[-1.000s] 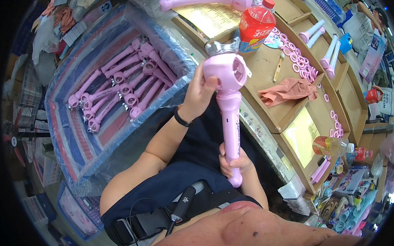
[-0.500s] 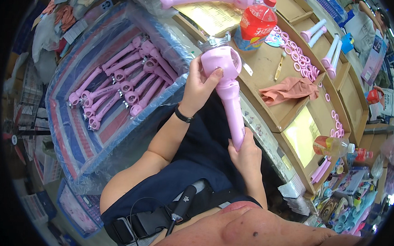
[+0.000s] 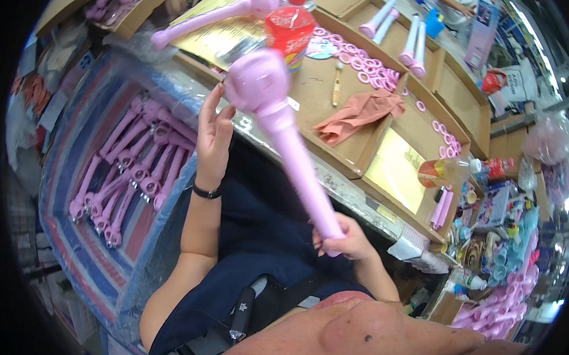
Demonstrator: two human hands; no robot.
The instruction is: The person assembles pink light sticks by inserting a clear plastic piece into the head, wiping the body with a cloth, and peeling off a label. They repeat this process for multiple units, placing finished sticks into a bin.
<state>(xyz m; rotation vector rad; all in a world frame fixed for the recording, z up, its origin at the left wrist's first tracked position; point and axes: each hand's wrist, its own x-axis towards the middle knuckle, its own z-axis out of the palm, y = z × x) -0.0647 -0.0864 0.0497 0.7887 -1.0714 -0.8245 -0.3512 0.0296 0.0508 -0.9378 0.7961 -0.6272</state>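
Note:
A pink toy wand with a bulky round head slants across the middle, its head end far and to the left, slightly blurred. My right hand is closed round the lower end of its handle. Beside the wand's head, my left hand is open with its fingers pointing up; whether the fingertips touch the head I cannot tell. Another pink wand lies on a yellow printed sheet at the far edge of the bench. Several similar wands are piled in a striped, plastic-lined bin on my left.
A red-labelled bottle stands behind the wand's head. The cardboard tray holds pink rings, a brush and an orange cloth. A part-filled bottle lies at the tray's right end. More pink parts sit at lower right.
My left hand has let go of the wand's head and its fingers have spread. The wand, still in my right hand, has tilted to the left. The whole view has shifted.

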